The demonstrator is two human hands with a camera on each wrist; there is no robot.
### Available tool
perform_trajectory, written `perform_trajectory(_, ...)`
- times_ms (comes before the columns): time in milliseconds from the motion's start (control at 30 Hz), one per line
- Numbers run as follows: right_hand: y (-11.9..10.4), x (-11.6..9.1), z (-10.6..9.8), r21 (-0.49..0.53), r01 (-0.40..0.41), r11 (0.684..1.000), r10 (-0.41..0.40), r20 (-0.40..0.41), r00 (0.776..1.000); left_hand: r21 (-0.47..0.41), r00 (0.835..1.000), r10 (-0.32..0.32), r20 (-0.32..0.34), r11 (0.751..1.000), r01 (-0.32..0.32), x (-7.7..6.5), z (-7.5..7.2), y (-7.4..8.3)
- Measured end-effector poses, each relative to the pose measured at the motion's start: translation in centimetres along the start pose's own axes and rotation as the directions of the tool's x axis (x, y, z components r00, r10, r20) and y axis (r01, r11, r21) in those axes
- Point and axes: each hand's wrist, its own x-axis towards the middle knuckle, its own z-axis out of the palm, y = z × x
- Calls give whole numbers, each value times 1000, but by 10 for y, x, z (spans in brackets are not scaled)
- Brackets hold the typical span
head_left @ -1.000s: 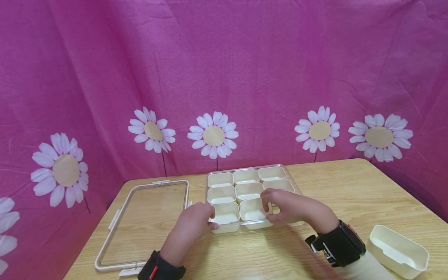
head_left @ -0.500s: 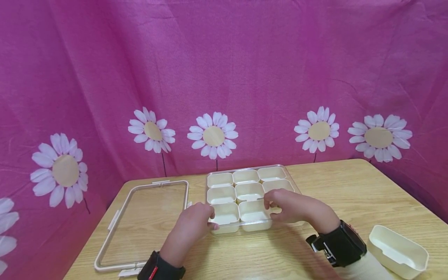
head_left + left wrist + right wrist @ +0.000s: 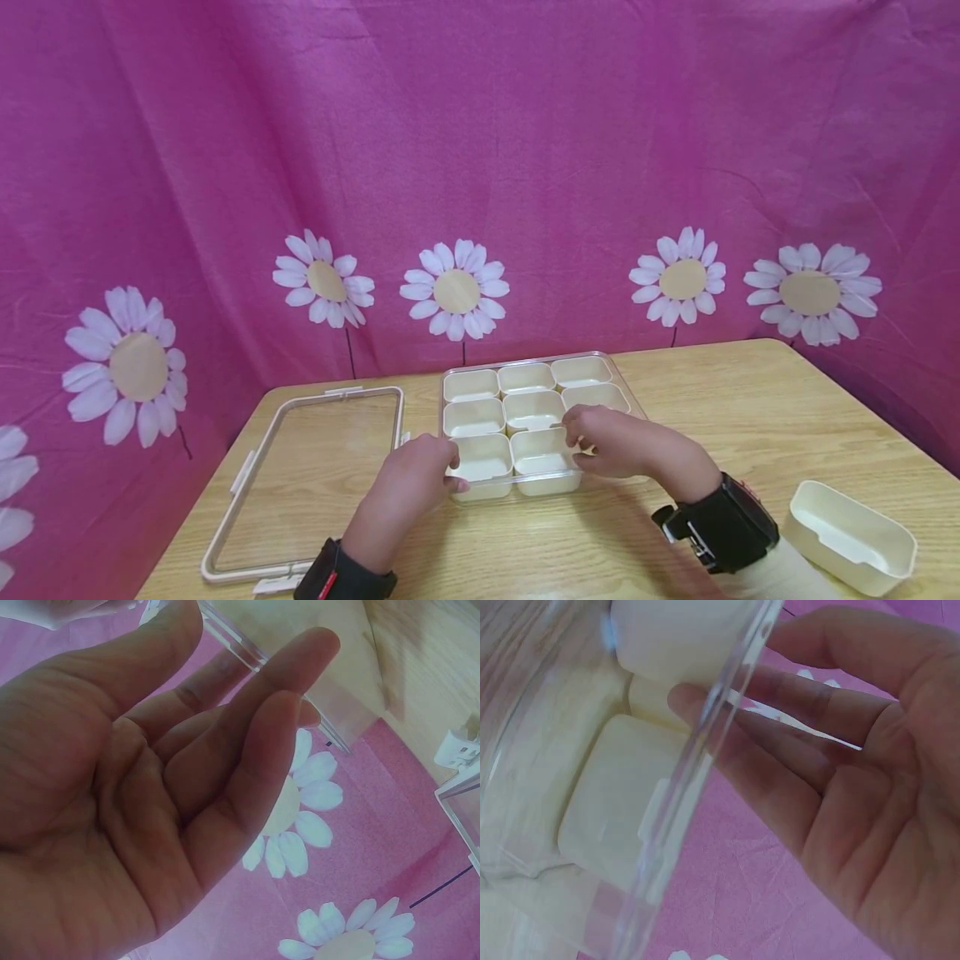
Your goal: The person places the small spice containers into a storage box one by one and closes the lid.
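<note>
A clear rectangular box (image 3: 510, 481) stands on the table, holding rows of cream cups. My left hand (image 3: 420, 471) is at its front-left corner, fingertips beside the near-left cup (image 3: 480, 457). In the left wrist view its fingers are loosely bent, the thumb well apart, and part of the clear wall shows behind them. My right hand (image 3: 618, 442) reaches over the box's front right, fingertips at the right edge of the near-middle cup (image 3: 536, 452). The right wrist view shows its fairly straight fingers (image 3: 761, 780) by the clear wall, one tip near a cup. This hand hides the near-right spot.
Left of the box lies a clear lid (image 3: 243, 574) with a cream frame and side latches. A longer cream bin (image 3: 847, 533) sits at the right of the wooden table (image 3: 720, 400). A pink curtain (image 3: 570, 167) with white flowers hangs behind.
The near-middle cup has settled slightly lower and toward the left in the box. My right fingers have eased off its right rim a little. The left hand stays where it was.
</note>
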Motion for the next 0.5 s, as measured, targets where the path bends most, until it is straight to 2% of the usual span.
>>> perform_trajectory(333, -2, 4, 9, -119, 90, 989, -94, -27, 995, 15, 1000, 16, -10, 1000, -16, 0, -1, 0)
perform_trajectory(500, -3, 6, 11, -119, 33, 992, -35, -17, 999, 17, 1000, 11, 1, 1000, -11, 1, -1, 0)
